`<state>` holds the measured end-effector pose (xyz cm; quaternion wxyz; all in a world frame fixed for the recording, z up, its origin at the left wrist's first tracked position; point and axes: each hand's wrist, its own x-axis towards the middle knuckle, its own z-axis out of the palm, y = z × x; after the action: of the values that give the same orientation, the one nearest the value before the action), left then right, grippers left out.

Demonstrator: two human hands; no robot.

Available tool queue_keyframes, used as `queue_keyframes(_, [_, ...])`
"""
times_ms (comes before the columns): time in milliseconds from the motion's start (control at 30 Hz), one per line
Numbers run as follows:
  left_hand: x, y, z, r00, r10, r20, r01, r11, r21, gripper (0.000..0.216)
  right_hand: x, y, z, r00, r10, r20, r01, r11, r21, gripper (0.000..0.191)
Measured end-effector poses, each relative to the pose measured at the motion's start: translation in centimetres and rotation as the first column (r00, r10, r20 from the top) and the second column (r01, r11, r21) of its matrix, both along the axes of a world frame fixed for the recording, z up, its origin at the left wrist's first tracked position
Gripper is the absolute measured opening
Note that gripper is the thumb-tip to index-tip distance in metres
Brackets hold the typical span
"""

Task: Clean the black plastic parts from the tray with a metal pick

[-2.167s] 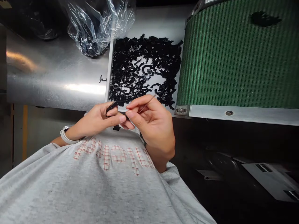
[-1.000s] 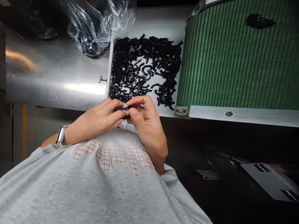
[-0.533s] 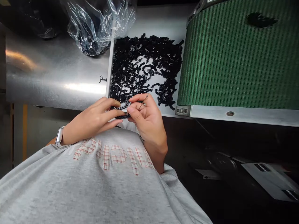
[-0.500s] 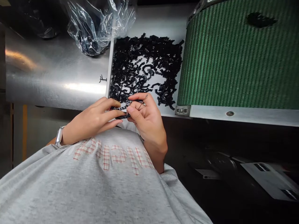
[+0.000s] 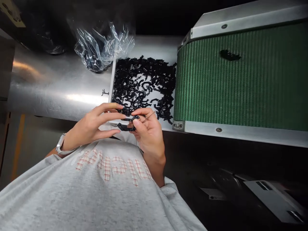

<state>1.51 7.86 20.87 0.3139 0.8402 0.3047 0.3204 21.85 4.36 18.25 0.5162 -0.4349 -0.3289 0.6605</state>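
My two hands meet just in front of my chest, at the near edge of a white tray [image 5: 111,86]. My right hand [image 5: 148,133] pinches a small black plastic part [image 5: 126,127] and also carries a thin metal pin [image 5: 149,115] between its fingers. My left hand [image 5: 95,124] has its fingers stretched out beside the part, fingertips close to it. The tray holds several loose black plastic parts [image 5: 144,85] in a heap.
A green ribbed conveyor belt [image 5: 240,83] with a metal frame stands right of the tray, one black part [image 5: 229,55] lying on it. A crumpled clear plastic bag [image 5: 103,48] sits behind the tray on the steel table [image 5: 55,86]. A watch is on my left wrist.
The view has tilted so the table sits lower in frame. My left fingers have spread away from the black part, which my right hand keeps.
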Motion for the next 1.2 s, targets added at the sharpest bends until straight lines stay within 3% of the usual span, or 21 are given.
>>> queue_keyframes(100, [0.4,-0.1,-0.9,0.956,0.138,0.259,-0.061,0.957,-0.284,0.041,-0.1,0.1,0.9,0.998,-0.068,0.012,0.067,0.997,0.03,0.03])
queue_keyframes(233, [1.7,-0.7,-1.7,0.855,0.23,0.465,0.134,0.768,-0.627,0.026,-0.6,0.2,2.0,0.992,-0.125,0.027,0.122,0.987,0.107,0.023])
queue_keyframes(333, [2.8,-1.0,-1.7,0.806,0.3,0.51,0.244,0.616,-0.749,0.03,-1.0,0.2,2.3,0.992,-0.124,0.006,0.122,0.983,0.14,0.019])
queue_keyframes(433, [3.4,-1.1,-1.4,0.766,0.35,0.538,0.299,0.547,-0.782,0.028,-1.2,0.0,2.3,0.989,-0.142,0.029,0.137,0.98,0.147,0.02])
queue_keyframes(700, [3.5,-1.2,-2.0,0.774,0.319,0.548,0.344,0.515,-0.785,0.033,-1.5,-0.4,2.5,0.979,-0.178,0.099,0.161,0.974,0.158,0.023])
queue_keyframes(933, [3.7,-1.2,-2.3,0.745,0.356,0.565,0.324,0.547,-0.772,0.034,-2.0,-0.6,3.0,0.98,-0.166,0.109,0.152,0.981,0.123,0.026])
queue_keyframes(1200, [3.4,-1.4,-1.8,0.706,0.418,0.571,0.355,0.489,-0.797,0.031,-2.1,-1.0,2.9,0.994,-0.105,0.034,0.102,0.992,0.077,0.024])
